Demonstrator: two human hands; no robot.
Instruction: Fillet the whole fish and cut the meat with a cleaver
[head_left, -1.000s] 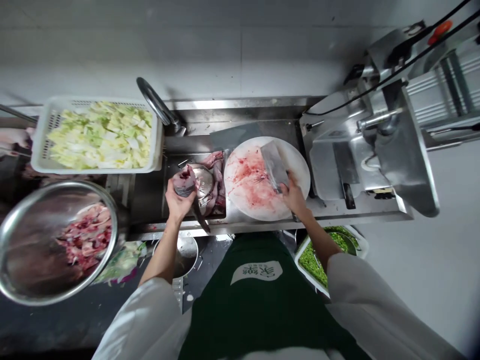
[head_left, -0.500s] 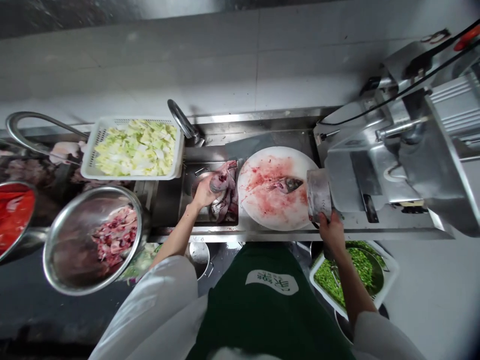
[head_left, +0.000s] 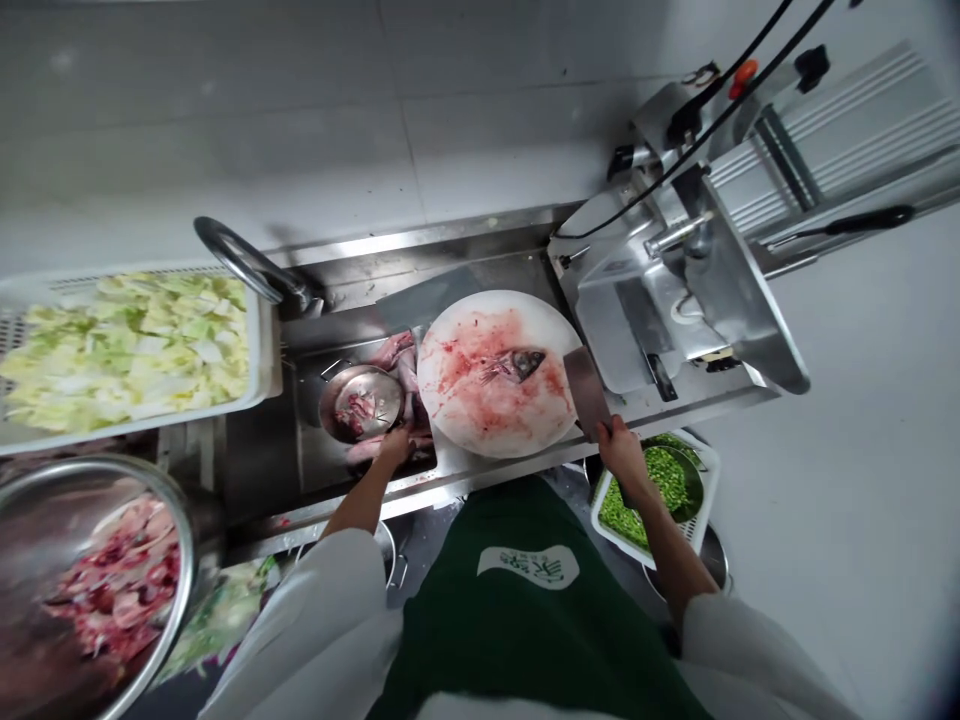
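Observation:
In the sink, my left hand (head_left: 397,443) is closed among headless fish (head_left: 409,375), its fingers partly hidden against one of them. A steel pan (head_left: 364,402) with bloody scraps stands in the same sink, left of the fish. My right hand (head_left: 616,440) grips a cleaver (head_left: 586,393), its broad blade over the right edge of a round white cutting board (head_left: 465,425). On the bloodstained board lies a cut fish head (head_left: 525,364), apart from the blade.
A faucet (head_left: 247,262) arches behind the sink. Left are a white basket of chopped cabbage (head_left: 142,345) and a steel bowl (head_left: 176,500) of meat pieces. A slicer (head_left: 750,290) with a knife (head_left: 652,350) beside it stands right. Chopped greens (head_left: 664,490) sit below.
My left hand has lowered the fish into the sink, nearer the front edge, uncovering the pan. The cleaver stays in my right hand, its blade turned. The view has shifted right.

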